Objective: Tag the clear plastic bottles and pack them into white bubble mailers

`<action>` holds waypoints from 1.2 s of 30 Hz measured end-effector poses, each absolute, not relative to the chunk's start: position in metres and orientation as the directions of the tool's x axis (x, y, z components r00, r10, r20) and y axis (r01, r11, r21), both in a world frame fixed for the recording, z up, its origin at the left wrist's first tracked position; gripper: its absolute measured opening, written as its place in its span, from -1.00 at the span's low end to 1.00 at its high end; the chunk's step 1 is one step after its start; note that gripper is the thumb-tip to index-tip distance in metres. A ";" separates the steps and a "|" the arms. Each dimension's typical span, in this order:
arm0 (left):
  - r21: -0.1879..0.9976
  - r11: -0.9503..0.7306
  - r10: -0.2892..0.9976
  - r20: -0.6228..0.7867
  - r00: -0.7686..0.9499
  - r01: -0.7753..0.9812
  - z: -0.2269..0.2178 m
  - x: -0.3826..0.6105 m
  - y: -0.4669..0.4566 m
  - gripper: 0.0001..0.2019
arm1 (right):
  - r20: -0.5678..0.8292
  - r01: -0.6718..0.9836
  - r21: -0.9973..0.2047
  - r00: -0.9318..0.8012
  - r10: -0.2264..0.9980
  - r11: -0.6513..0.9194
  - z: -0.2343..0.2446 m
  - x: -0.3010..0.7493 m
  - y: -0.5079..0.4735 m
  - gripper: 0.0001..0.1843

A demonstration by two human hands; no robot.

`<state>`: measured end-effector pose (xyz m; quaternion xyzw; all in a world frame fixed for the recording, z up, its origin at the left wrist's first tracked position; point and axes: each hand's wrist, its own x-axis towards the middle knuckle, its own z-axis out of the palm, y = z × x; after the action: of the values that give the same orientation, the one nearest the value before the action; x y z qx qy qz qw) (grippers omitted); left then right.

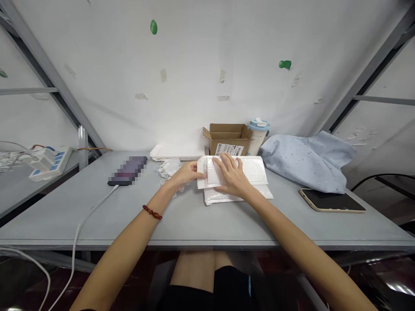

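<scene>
A white bubble mailer (253, 169) lies lengthwise in front of me, its flap end toward the left. My left hand (189, 172) pinches that end between thumb and fingers. Spread across the top of the mailer is my right hand (231, 175), fingers apart and pressing lightly on it. A second white bubble mailer (223, 197) shows beneath, nearer the table's front edge. Just behind my left hand sits a small heap of white items with thin loops (169, 167), partly covered by the hand.
Behind the mailers stand an open cardboard box (231, 131), a lidded cup (258, 136) and a stack of white envelopes (178, 152). At right are a light blue cloth (301, 157) and a tablet (333, 201). A cabled phone (129, 169) and a power strip (52, 166) lie left.
</scene>
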<state>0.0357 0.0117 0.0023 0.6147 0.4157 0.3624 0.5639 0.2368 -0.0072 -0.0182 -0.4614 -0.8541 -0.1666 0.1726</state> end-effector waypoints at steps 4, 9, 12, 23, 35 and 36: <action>0.987 -0.048 0.920 -0.016 0.392 0.155 0.000 0.036 0.011 -0.72 | 0.482 0.830 0.131 -0.532 0.696 0.543 -0.020 0.236 -0.007 -0.04; 0.987 -0.040 0.941 -0.015 0.338 0.156 0.000 0.036 0.012 -0.71 | 0.510 0.829 0.130 -0.527 0.680 0.544 -0.021 0.235 -0.008 -0.08; 0.983 -0.064 0.956 0.012 0.295 0.169 -0.001 0.035 0.013 -0.68 | 0.526 0.823 0.140 -0.533 0.663 0.551 -0.021 0.234 -0.008 -0.10; 0.940 -0.092 0.992 0.056 0.117 0.330 0.001 0.022 0.023 -0.79 | 0.595 0.828 0.163 -0.516 0.616 0.537 -0.022 0.234 -0.006 -0.40; 0.768 -0.002 0.984 -0.114 0.140 0.640 0.031 -0.042 0.023 -0.86 | 0.590 0.887 0.058 -0.401 0.701 0.458 -0.022 0.242 0.002 -0.53; 0.734 -0.006 0.977 -0.139 0.159 0.679 0.034 -0.044 0.020 -0.83 | 0.587 0.887 0.055 -0.401 0.704 0.459 -0.023 0.242 0.002 -0.53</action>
<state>-0.0440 0.0200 0.0338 0.6765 0.6122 0.2132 0.3495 0.2419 0.0021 -0.0225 -0.4870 -0.8166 -0.1827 0.2502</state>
